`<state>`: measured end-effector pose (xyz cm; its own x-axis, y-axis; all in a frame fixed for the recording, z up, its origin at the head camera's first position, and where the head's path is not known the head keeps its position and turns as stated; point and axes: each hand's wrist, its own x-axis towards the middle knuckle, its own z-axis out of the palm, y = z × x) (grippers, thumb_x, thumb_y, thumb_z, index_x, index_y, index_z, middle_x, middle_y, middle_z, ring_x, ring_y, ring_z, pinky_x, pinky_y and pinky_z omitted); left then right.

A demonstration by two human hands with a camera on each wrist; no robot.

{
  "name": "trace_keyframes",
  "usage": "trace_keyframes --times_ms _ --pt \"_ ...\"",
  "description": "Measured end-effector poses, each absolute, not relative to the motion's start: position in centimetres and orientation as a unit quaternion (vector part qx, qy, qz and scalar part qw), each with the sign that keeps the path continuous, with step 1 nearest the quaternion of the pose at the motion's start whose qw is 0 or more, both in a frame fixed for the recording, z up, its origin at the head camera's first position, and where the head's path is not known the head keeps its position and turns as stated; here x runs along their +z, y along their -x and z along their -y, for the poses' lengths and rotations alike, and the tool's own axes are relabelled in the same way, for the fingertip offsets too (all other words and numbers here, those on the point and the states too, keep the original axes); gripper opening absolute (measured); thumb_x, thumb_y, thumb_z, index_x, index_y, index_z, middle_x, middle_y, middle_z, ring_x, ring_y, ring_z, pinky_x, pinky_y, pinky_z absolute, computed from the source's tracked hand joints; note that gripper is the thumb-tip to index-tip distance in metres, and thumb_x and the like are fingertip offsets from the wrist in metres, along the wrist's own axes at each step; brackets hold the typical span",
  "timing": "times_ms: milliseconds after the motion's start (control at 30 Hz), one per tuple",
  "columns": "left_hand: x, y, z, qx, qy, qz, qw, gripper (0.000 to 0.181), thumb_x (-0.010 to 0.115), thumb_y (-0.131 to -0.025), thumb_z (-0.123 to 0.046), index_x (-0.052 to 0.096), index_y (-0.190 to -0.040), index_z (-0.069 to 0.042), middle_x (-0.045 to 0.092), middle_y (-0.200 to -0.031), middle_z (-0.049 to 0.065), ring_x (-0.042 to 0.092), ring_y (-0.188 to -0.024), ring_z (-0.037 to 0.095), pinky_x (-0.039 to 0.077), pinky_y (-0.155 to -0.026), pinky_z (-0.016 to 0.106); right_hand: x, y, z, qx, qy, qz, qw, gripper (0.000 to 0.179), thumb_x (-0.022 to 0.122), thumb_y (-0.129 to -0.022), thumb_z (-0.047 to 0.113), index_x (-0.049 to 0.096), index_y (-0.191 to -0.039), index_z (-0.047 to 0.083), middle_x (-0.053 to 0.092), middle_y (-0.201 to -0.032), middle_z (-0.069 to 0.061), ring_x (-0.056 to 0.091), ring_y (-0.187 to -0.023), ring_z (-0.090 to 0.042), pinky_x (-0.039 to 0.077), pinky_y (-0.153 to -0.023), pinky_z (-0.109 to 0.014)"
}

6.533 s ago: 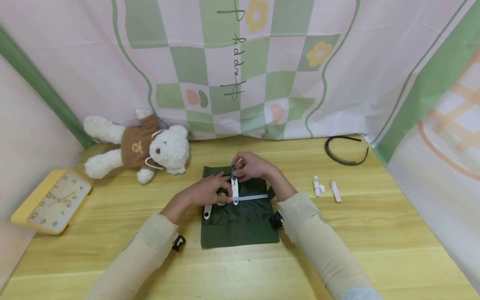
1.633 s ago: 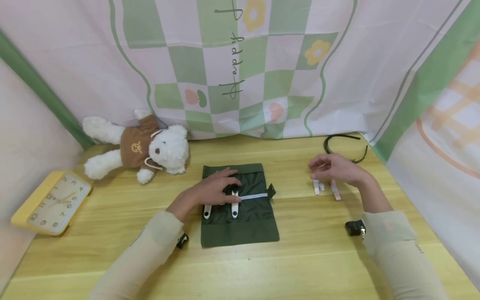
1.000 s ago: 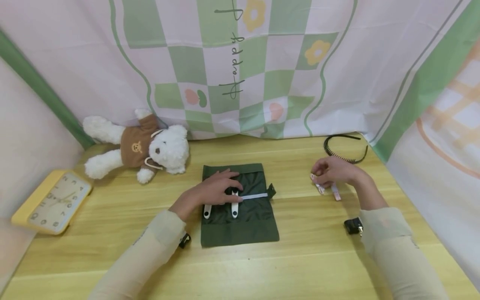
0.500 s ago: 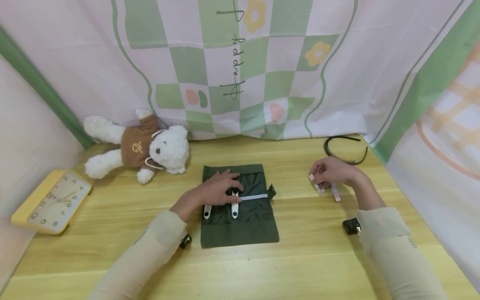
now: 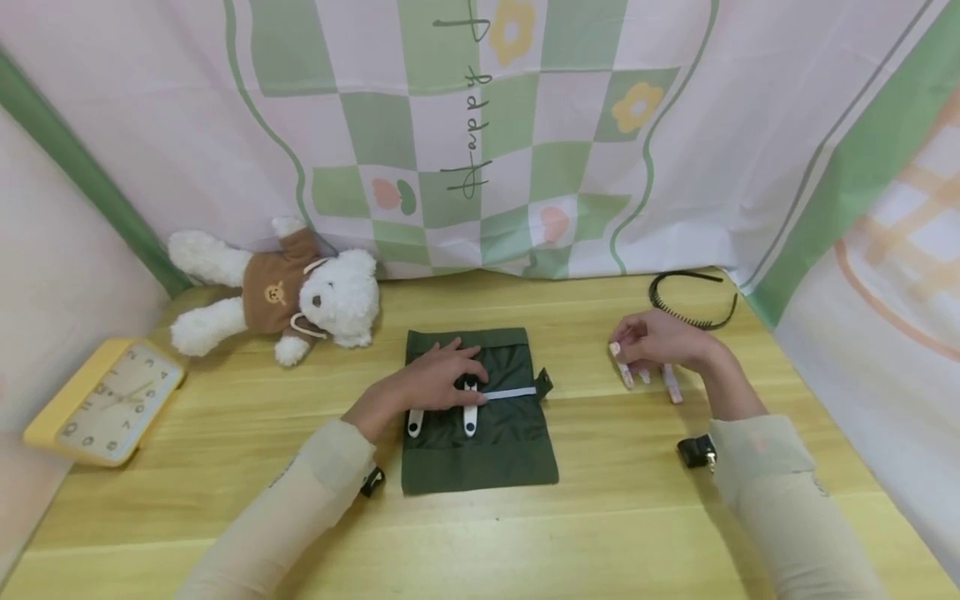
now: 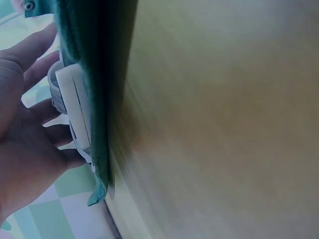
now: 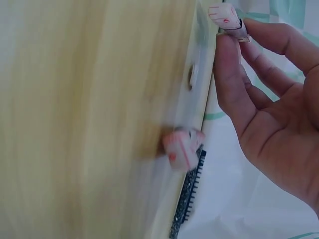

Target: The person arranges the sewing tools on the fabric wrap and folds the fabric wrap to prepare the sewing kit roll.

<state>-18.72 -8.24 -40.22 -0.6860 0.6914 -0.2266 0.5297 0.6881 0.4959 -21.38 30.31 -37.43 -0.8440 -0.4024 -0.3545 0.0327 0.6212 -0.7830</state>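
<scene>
A dark green cloth pouch (image 5: 480, 471) lies unfolded on the table. My left hand (image 5: 435, 379) rests over its upper left part, fingers spread and loosely bent. Below that hand show the ends of two slim white tools with black dots, one nearer the middle (image 5: 470, 419) and another at the left edge (image 5: 414, 423). A pale elastic band (image 5: 513, 392) crosses the cloth. To the right, my right hand (image 5: 667, 340) pinches a small white-and-pink printed strip (image 7: 227, 18) between thumb and fingertips. A similar strip (image 5: 672, 385) stays on the table beneath that hand.
A little white piece (image 5: 645, 377) lies near the strips. Behind the right hand is a black toothed headband (image 5: 686, 321). A plush bear (image 5: 273, 292) and a yellow clock (image 5: 112, 400) occupy the left side. A patterned curtain (image 5: 480, 125) hangs along the back.
My right hand left the pouch, reached right and took up one printed strip, now shifted slightly left. The white middle tool slid toward me under the band; my left hand stayed on the pouch.
</scene>
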Motion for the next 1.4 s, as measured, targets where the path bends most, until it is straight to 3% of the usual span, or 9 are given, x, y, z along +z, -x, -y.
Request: trace_keyframes --times_ms 133,367,767,1033,1400 --pt "-40.2 18.8 8.1 0.207 -0.341 -0.893 0.208 0.033 0.066 -0.1 -0.039 0.068 -0.127 -0.019 0.029 -0.163 0.017 0.009 -0.152 0.044 0.009 -0.119 0.063 -37.5 21.4 -29.6 -0.436 0.112 -0.858 0.247 0.037 0.07 -0.095 0.006 0.06 -0.126 -0.011 0.066 -0.11 -0.019 0.07 -0.093 -0.03 0.058 -0.081 -0.037" --pt "-40.3 18.8 8.1 0.208 -0.342 -0.893 0.206 0.031 0.066 -0.1 -0.036 0.069 -0.125 -0.019 0.029 -0.163 0.017 0.01 -0.152 0.044 0.01 -0.119 0.063 -37.6 21.6 -28.1 -0.448 0.125 -0.863 0.197 0.037 0.066 -0.095 0.005 0.059 -0.128 -0.011 0.062 -0.108 -0.019 0.065 -0.093 -0.025 0.058 -0.081 -0.034" --pt "-40.5 18.5 7.7 0.219 -0.336 -0.896 0.19 0.026 0.07 -0.098 -0.031 0.072 -0.12 -0.018 0.031 -0.161 0.02 0.012 -0.15 0.048 0.011 -0.118 0.065 -37.5 22.3 -26.0 -0.509 0.127 -0.826 0.208 0.034 0.066 -0.096 0.001 0.056 -0.124 -0.015 0.064 -0.106 -0.024 0.069 -0.091 -0.027 0.058 -0.086 -0.043" --pt "-40.2 18.4 7.5 0.223 -0.33 -0.895 0.203 0.013 0.07 -0.098 -0.029 0.073 -0.107 -0.02 0.03 -0.161 0.021 0.009 -0.15 0.05 0.01 -0.117 0.066 -37.2 22.4 -24.2 -0.548 0.121 -0.804 0.197 0.033 0.069 -0.095 0.002 0.054 -0.118 -0.016 0.063 -0.098 -0.02 0.069 -0.086 -0.027 0.059 -0.083 -0.044" --pt "-40.0 18.4 7.3 0.231 -0.324 -0.894 0.208 0.006 0.071 -0.098 -0.026 0.073 -0.1 -0.021 0.031 -0.16 0.022 0.009 -0.149 0.051 0.01 -0.116 0.067 -36.6 22.6 -21.8 -0.565 0.121 -0.796 0.182 0.034 0.071 -0.097 0.012 0.056 -0.12 -0.008 0.06 -0.105 -0.021 0.067 -0.089 -0.028 0.06 -0.08 -0.044"
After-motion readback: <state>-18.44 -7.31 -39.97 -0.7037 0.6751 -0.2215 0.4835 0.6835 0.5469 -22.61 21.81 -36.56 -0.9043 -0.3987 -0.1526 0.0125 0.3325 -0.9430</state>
